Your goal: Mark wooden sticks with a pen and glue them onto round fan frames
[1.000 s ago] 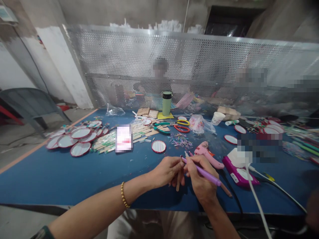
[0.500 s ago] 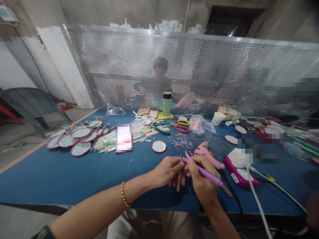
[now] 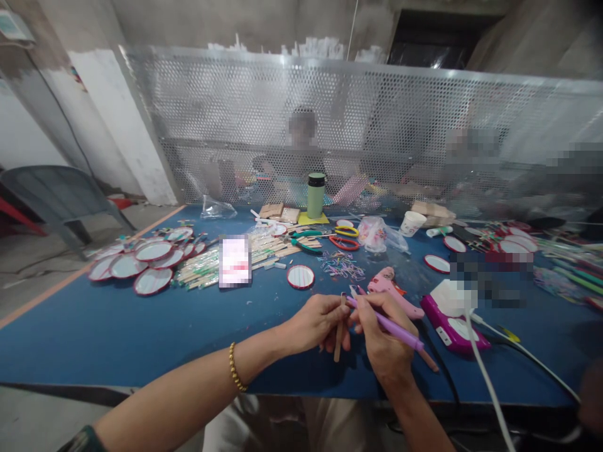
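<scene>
Near the table's front, my left hand (image 3: 316, 323) is closed on a flat wooden stick (image 3: 338, 339), which stands nearly upright between thumb and fingers. A purple pen-like tool (image 3: 399, 332) lies in my right hand (image 3: 387, 336), its front end close to the top of the stick. My right fingers are wrapped round it, and a thin brownish rod (image 3: 428, 360) shows below its rear end. Just beyond my hands are a pink glue gun (image 3: 394, 295), a round white disc with a red rim (image 3: 300, 277) and a pile of small coloured clips (image 3: 343, 266).
Red-rimmed discs (image 3: 127, 265), bundled sticks (image 3: 202, 269) and a bright phone-like screen (image 3: 235, 262) lie left. Pliers (image 3: 306, 245) and a green bottle (image 3: 315, 196) stand behind. At right, cables run from a magenta power strip (image 3: 452, 326). A person sits behind the perforated metal screen (image 3: 226, 94).
The purple tool's rear end has shifted very slightly to the right. Both hands otherwise stay almost in place.
</scene>
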Motion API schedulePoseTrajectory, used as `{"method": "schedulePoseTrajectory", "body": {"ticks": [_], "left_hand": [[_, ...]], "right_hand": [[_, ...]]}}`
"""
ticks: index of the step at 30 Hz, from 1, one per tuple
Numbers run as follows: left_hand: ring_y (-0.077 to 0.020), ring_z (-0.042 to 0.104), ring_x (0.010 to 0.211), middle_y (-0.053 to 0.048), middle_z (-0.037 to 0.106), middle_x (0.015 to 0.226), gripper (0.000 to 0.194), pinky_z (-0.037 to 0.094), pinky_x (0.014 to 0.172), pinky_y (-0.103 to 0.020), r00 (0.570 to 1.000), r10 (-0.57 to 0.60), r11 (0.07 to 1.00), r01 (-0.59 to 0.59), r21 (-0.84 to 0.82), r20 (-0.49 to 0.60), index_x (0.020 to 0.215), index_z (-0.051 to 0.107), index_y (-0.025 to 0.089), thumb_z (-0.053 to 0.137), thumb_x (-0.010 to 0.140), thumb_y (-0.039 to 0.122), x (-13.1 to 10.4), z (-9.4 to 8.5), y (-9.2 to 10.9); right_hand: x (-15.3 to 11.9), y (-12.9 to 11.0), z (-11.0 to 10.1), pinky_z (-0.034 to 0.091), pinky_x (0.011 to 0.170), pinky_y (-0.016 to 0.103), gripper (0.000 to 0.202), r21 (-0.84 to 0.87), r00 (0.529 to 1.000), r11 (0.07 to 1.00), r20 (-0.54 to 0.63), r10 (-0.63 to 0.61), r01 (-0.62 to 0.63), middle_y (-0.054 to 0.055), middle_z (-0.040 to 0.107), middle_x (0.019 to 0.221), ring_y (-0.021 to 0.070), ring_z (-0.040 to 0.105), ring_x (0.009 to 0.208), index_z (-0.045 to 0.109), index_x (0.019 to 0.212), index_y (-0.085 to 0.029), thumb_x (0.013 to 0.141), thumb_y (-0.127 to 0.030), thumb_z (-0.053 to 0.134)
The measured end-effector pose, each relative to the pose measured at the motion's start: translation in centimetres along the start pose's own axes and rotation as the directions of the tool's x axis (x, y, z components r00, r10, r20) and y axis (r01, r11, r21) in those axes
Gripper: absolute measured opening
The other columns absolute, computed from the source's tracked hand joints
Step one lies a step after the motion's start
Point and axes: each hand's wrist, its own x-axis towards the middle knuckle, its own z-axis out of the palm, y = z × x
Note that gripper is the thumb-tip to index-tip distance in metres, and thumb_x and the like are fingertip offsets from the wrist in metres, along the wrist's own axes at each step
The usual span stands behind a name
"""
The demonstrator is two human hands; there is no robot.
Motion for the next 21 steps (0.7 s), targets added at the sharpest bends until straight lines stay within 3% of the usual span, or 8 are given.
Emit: {"method": "schedulePoseTrajectory", "body": {"ticks": [21], "left_hand": [[-0.0079, 0.05, 0.038, 0.001, 0.061, 0.059, 0.065, 0.038, 0.036, -0.019, 1.0, 0.0, 1.0, 0.0, -0.002, -0.007, 0.08, 0.05, 0.017, 0.048, 0.078, 0.082, 0.12, -0.03, -0.32]], "right_hand": [[-0.02, 0.03, -0.01, 0.048, 0.048, 0.026, 0.021, 0.009, 1.0, 1.0, 0.002, -0.009, 0.009, -0.004, 0.062, 0.052, 0.0122, 0.056, 0.044, 0.062, 0.067, -0.02, 0.087, -0.028, 0.061]]}}
